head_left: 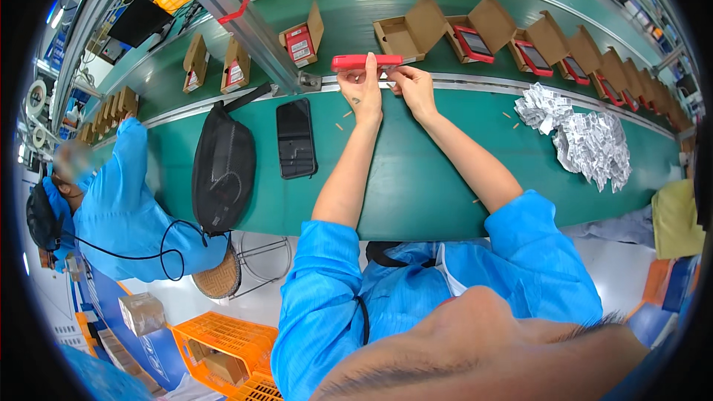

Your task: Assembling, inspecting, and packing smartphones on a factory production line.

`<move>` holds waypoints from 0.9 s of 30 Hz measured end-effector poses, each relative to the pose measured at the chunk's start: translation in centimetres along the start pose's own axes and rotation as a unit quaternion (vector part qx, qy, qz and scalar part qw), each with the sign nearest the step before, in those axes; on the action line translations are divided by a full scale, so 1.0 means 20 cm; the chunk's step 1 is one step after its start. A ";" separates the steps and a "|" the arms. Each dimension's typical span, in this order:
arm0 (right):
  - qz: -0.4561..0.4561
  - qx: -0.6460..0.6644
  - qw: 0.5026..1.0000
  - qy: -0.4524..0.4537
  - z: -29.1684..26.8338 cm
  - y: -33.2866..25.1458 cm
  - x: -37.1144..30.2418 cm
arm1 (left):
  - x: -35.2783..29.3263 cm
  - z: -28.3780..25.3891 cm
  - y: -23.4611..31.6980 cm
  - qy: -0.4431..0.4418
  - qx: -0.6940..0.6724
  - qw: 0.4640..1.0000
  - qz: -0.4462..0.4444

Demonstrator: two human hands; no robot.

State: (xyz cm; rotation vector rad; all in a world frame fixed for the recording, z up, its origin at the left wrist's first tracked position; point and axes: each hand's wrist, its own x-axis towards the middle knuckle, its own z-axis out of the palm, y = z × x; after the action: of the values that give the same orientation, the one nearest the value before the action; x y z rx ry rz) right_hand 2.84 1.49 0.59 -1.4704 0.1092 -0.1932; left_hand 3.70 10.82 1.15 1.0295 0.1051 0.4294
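My left hand (362, 96) is closed round a red handheld device (350, 62), held level and edge-on above the bench's front rail. The device has a rounded rectangular body; its screen face is not visible from here. At its right end my right hand (417, 92) has its fingers pinched together, close to or touching the device. What lies between those fingertips is too small to make out. Just behind the device stands an open, brown cardboard box (397, 36) with its lid raised and no device showing inside.
Open boxes holding red devices (474, 43) line the green conveyor to the right. More boxes (301, 43) stand on the left, past a metal post (249, 18). A black phone (295, 137), a black pouch (223, 167) and crumpled paper slips (590, 145) lie on the bench. A co-worker (126, 200) sits left.
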 end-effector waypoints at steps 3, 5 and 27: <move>-0.047 -0.006 0.999 -0.004 -0.03 -0.02 -0.04 | -0.03 0.02 0.00 -0.017 -0.001 1.000 0.014; -0.063 -0.026 0.998 -0.010 -0.06 -0.06 -0.12 | -0.04 0.00 0.01 -0.048 0.073 0.994 0.066; -0.220 -0.396 0.891 0.008 -0.81 -0.44 -0.24 | -0.07 -0.02 0.10 -0.301 -0.204 0.894 -0.263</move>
State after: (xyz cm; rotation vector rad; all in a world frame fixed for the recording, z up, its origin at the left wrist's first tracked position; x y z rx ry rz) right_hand -5.51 -14.10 7.50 -2.3039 -0.1589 -0.5783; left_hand 1.79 11.46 2.51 0.6391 -0.2536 -0.3641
